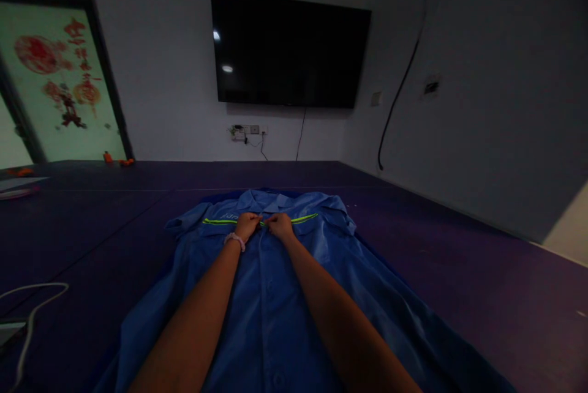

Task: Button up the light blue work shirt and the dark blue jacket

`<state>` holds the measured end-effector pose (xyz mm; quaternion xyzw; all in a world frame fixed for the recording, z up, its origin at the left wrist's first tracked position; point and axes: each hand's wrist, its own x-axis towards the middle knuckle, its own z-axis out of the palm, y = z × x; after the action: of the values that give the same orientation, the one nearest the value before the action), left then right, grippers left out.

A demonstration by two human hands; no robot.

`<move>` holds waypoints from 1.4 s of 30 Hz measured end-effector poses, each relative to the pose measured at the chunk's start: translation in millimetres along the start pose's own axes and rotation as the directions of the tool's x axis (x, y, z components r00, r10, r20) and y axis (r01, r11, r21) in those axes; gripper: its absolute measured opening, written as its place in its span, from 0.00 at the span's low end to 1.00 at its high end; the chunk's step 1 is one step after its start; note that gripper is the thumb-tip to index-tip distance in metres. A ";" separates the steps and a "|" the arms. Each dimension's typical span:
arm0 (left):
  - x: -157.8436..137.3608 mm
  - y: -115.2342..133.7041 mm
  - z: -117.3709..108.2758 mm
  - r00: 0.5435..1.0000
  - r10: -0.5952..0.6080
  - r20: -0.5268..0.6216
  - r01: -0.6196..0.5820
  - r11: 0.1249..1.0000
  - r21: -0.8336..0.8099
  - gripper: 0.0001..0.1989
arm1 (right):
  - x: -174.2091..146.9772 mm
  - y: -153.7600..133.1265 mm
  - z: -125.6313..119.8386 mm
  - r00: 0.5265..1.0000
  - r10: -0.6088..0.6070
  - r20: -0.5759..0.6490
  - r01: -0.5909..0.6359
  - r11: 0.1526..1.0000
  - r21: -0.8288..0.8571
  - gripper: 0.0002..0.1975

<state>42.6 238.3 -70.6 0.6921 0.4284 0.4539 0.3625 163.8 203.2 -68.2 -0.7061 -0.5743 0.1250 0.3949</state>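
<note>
Pinching placket (263,264) of blue short-sleeved work shirt (245,301) with left hand (247,225) and right hand (280,226), close together at lime chest stripe (305,218), on purple surface (459,276)

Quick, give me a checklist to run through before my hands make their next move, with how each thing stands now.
1. Shirt spread front side up: ok, collar at the far end.
2. Left hand on the placket: ok, pinched near its top.
3. Right hand opposite it: ok, also pinched there.
4. Top of the placket fastened: cannot tell, the hands hide it.
5. Whole shirt in view: not ok, the near end runs out of the picture.
6. White cable clear of the shirt: ok, lying apart at the left.
</note>
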 end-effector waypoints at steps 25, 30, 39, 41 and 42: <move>-4.6 9.5 -1.5 0.994 0.111 -0.007 -0.110 0.990 0.086 0.17 | -4.3 -8.6 -0.2 0.992 -0.055 -0.110 0.042 0.991 -0.124 0.07; -5.9 8.7 -1.4 0.987 0.159 -0.012 -0.156 0.979 0.129 0.11 | -4.9 -4.4 -0.5 0.994 -0.038 -0.099 0.029 0.995 -0.097 0.09; -7.8 12.9 3.6 0.967 0.256 -0.017 -0.241 0.928 0.285 0.03 | -6.0 -5.0 0.1 0.995 -0.008 -0.096 0.002 0.998 -0.067 0.13; -8.5 16.3 4.0 0.958 0.285 -0.009 -0.267 0.906 0.328 0.02 | -6.5 -5.3 -0.3 0.995 -0.006 -0.100 0.000 0.998 -0.061 0.13; -9.0 18.1 4.2 0.954 0.299 -0.003 -0.280 0.895 0.348 0.03 | -6.6 -5.4 -0.6 0.995 -0.005 -0.103 -0.001 0.998 -0.058 0.13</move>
<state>49.4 222.8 -58.7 0.7876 0.4032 0.4403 0.1524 158.3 197.1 -65.8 -0.7223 -0.5573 0.0715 0.4033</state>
